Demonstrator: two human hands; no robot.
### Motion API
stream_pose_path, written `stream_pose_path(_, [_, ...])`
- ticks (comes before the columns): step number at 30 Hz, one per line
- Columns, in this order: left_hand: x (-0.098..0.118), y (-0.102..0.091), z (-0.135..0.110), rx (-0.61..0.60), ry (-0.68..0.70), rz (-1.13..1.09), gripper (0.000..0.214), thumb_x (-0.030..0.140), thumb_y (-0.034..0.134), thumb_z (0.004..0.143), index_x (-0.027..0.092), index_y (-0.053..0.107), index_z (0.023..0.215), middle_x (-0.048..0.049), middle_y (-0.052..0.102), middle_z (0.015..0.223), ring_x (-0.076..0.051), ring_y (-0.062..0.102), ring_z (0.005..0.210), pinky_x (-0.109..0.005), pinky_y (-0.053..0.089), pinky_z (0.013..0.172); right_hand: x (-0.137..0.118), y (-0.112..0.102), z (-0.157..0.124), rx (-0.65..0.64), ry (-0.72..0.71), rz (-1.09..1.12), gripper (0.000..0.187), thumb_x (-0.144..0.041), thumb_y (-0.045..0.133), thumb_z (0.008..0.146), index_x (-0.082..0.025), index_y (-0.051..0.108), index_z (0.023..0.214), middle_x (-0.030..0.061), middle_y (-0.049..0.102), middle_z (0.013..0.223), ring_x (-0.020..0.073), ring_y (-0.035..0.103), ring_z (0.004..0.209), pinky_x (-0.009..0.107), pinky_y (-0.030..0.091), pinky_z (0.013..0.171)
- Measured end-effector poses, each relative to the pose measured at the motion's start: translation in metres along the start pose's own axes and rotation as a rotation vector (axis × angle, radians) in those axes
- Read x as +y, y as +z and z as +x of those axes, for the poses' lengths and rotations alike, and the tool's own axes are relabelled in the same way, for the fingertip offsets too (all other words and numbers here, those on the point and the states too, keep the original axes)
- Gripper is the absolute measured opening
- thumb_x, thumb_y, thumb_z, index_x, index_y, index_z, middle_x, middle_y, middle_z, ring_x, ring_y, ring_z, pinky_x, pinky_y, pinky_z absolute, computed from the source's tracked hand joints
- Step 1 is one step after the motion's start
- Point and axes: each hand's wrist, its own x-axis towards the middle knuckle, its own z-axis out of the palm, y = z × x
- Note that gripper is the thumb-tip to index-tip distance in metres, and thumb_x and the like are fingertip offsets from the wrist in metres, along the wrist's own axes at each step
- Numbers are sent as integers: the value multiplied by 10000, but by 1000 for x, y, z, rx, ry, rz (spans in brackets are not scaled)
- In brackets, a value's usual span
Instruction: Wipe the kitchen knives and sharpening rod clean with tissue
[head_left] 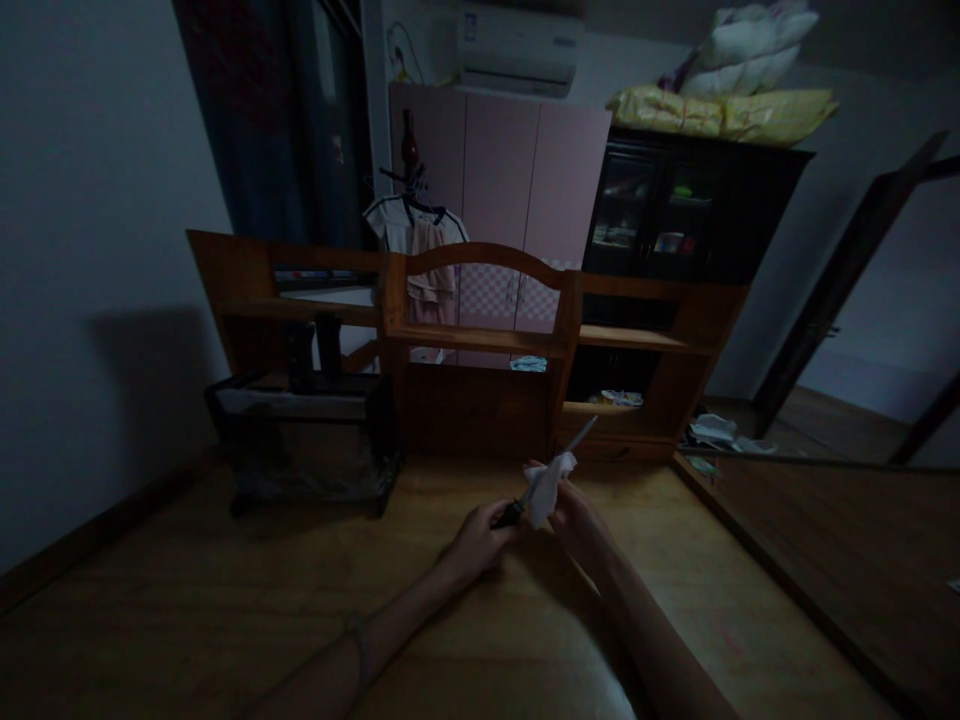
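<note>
In the head view, my left hand (480, 542) is closed around the black handle (508, 515) of what looks like a knife. Its narrow grey blade (582, 433) points up and away to the right. A crumpled white tissue or cloth (546, 492) wraps the middle of the blade. My right hand (576, 518) pinches this white piece from the right side, with some fingers hidden behind it. Both hands are just above the wooden desktop (450, 640), close together. Dim light blurs the fine detail.
A black-framed, tank-like box (307, 450) with two dark upright objects on top stands at the left. Along the back runs a wooden shelf unit (480, 340). Beyond are pink wardrobes (499, 180), a dark cabinet (697, 215) and hanging clothes (427, 245).
</note>
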Motion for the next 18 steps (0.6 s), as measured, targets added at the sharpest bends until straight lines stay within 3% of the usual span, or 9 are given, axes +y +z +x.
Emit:
stream_pose_path(4, [-2, 0, 0, -17, 97, 99, 232, 306, 603, 727, 129, 641, 873, -4, 593, 720, -137, 517, 652, -223, 400, 609, -3, 1, -4, 21, 53, -47, 339, -352, 659, 756, -207, 660, 1063, 46, 663, 1093, 174, 609, 969, 217, 484, 724])
stream_pose_path(8, [-8, -2, 1, -12, 185, 226, 237, 268, 588, 741, 128, 657, 919, -31, 654, 870, -178, 562, 789, -252, 421, 724, -2, -1, -4, 57, 35, -57, 283, -333, 704, 699, -209, 692, 953, 39, 684, 991, 143, 620, 779, 218, 484, 652])
stream_pose_path(18, [-10, -3, 0, -4, 183, 386, 213, 268, 575, 747, 128, 651, 888, -26, 655, 840, -173, 573, 783, -236, 408, 691, 4, -15, 7, 209, -38, -55, 246, -339, 744, 649, -196, 700, 844, 12, 673, 793, 119, 613, 671, 199, 487, 611])
